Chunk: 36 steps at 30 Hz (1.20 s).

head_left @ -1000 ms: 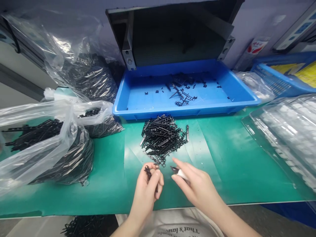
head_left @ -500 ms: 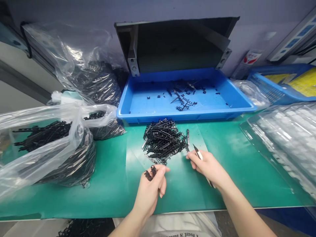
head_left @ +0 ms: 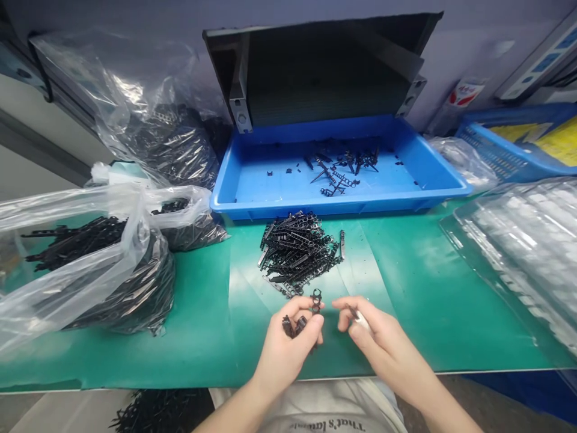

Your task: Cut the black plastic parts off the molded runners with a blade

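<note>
**Trimming a black plastic strip, tool meeting part**

The left hand (head_left: 288,349) pinches a short black linked strip (head_left: 301,320) between thumb and fingers, one end sticking up. The right hand (head_left: 383,346) is clenched on a small white-handled cutting tool (head_left: 359,319), its tip pointed at the strip, just beside it. This looks like the cutting step; the next move calls for setting the tip on a link. Beyond lies one pile of strips (head_left: 297,249) on the green table (head_left: 406,300), one blue tray (head_left: 419,180) holding scattered cut pieces, and three clear bags (head_left: 81,264) of strips at left.
</note>
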Motion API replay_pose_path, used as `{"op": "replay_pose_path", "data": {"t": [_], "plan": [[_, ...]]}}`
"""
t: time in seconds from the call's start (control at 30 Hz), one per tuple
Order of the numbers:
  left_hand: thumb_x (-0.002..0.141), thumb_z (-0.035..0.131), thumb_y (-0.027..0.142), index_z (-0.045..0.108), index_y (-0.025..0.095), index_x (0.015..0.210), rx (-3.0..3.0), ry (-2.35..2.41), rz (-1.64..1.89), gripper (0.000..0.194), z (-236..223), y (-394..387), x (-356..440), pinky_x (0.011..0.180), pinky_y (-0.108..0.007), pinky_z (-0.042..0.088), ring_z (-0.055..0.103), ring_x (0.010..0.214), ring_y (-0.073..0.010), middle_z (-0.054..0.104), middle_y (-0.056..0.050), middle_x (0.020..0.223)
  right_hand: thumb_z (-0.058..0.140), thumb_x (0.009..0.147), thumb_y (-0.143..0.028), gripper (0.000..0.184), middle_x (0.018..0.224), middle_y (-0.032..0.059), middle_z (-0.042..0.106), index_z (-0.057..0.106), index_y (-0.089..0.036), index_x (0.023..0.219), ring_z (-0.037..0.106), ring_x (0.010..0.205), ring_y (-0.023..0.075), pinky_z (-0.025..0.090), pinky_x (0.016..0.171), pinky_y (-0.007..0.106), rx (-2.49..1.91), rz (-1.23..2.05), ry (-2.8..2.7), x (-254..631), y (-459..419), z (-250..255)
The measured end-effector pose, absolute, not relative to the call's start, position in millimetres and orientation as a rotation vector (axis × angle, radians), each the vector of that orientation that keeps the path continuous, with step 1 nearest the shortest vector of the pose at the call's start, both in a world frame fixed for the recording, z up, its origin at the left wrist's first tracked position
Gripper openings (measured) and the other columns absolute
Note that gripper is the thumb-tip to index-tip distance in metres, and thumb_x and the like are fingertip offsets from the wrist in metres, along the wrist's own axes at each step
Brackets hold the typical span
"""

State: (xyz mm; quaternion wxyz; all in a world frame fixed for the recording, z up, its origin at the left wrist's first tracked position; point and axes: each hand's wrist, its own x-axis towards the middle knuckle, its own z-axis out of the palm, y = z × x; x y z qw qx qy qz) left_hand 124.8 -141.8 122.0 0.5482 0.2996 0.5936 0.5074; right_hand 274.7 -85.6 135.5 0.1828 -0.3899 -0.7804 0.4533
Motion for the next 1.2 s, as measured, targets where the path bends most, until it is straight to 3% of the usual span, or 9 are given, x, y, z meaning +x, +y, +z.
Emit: {"op": "replay_pose_path", "data": {"t": [0.13,0.37,0.6,0.83,1.03,1.2], "plan": [[0.073,0.06,0.03,0.056,0.018,0.075,0.657,1.49,1.201,0.014,128,-145,127,0.043,-0.02,0.03,0.037,0.041,-0.0081,0.049,0.007,0.046,0.031,0.093,-0.023,0.033,0.103,0.007,0.063,0.049,-0.023,0.121,0.061,0.087,0.0193,0.05,0.07,0.032,-0.947,1.107,-2.407,272,-86,143],[0.078,0.054,0.028,0.056,0.017,0.076,0.827,1.475,1.058,0.011,128,-147,117,0.048,-0.02,0.034,0.042,0.047,-0.0095,0.05,0.005,0.05,0.04,0.091,-0.017,0.035,0.095,0.0034,0.066,0.051,-0.025,0.123,0.06,0.08,0.0191,0.05,0.066,0.032,-0.828,1.032,-2.477,273,-85,137],[0.079,0.053,0.03,0.055,0.018,0.075,0.827,1.485,1.042,0.013,124,-149,118,0.049,-0.02,0.032,0.038,0.048,-0.0098,0.045,0.006,0.05,0.038,0.091,-0.017,0.035,0.09,0.0054,0.067,0.054,-0.022,0.122,0.062,0.075,0.0196,0.05,0.058,0.031,-0.859,0.963,-2.469,271,-88,137],[0.079,0.054,0.032,0.05,0.018,0.067,0.826,1.515,1.09,0.019,120,-149,120,0.048,-0.02,0.029,0.032,0.048,-0.0087,0.037,0.007,0.05,0.035,0.091,-0.017,0.035,0.09,0.0076,0.068,0.057,-0.019,0.117,0.064,0.075,0.0205,0.052,0.06,0.032,-0.916,0.916,-2.389,263,-97,133],[0.077,0.056,0.04,0.045,0.02,0.068,0.57,1.513,1.189,0.025,113,-152,119,0.037,-0.018,0.025,0.031,0.038,-0.0068,0.04,0.009,0.047,0.036,0.092,-0.026,0.035,0.088,0.0087,0.069,0.054,-0.018,0.12,0.064,0.077,0.0216,0.052,0.058,0.03,-0.995,0.82,-2.414,255,-97,120],[0.081,0.052,0.037,0.043,0.02,0.071,0.513,1.543,1.373,0.021,109,-154,105,0.043,-0.02,0.038,0.046,0.044,-0.0086,0.05,0.007,0.051,0.044,0.088,-0.021,0.036,0.099,0.009,0.063,0.049,-0.02,0.124,0.065,0.073,0.0216,0.05,0.057,0.03,-1.153,0.563,-2.599,238,-62,120]]}}
